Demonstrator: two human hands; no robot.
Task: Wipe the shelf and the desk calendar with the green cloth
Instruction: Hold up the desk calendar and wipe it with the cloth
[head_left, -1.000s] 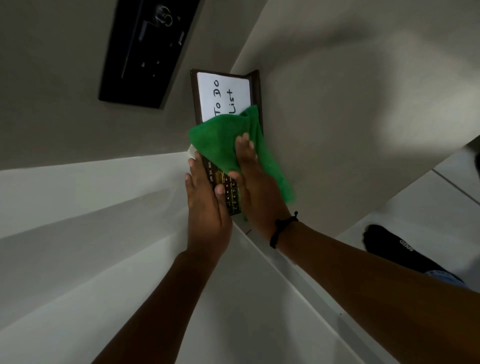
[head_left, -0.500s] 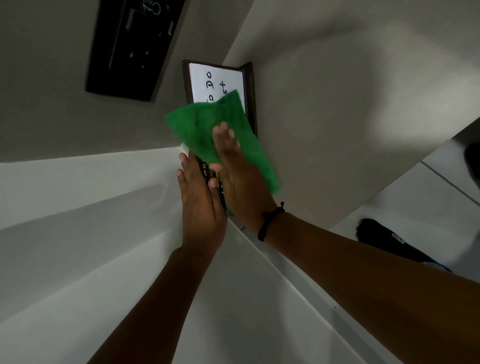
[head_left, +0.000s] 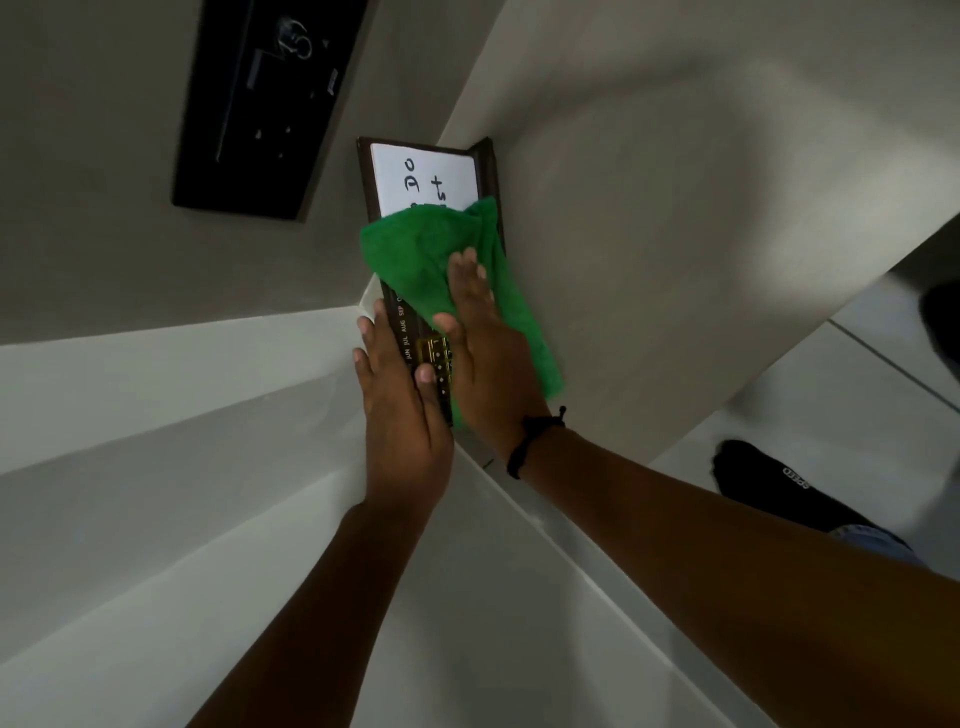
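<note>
The desk calendar (head_left: 415, 260) stands on the white shelf (head_left: 156, 493), pushed into the corner where two grey walls meet. It has a dark brown frame, and its upper part is a white board with handwritten black letters, of which "Do" and a few more strokes show above the cloth. Lower down a dark strip carries month names in small pale print, JUN, JUL, AUG and SEP among them, with gold-coloured markings just beside it.

The green cloth (head_left: 415, 254) lies across the middle of the calendar's face, covering the lower part of the white board, and one end trails down along the calendar's right edge toward the wrist. The right hand (head_left: 483, 343) lies flat on the cloth with fingers held together and stretched out, the palm pressing the fabric against the calendar; it pins the cloth rather than pinching it. A black band (head_left: 530, 436) circles the right wrist.

The left hand (head_left: 400, 410) is flat against the calendar's left edge, fingers straight and close together pointing up along the frame, the thumb resting on the dark strip near the gold markings. It braces the calendar without closing round it.

On the wall to the upper left is a black panel (head_left: 260, 109). At the lower right, a dark sock (head_left: 763, 478) with pale lettering is on the light floor
</note>
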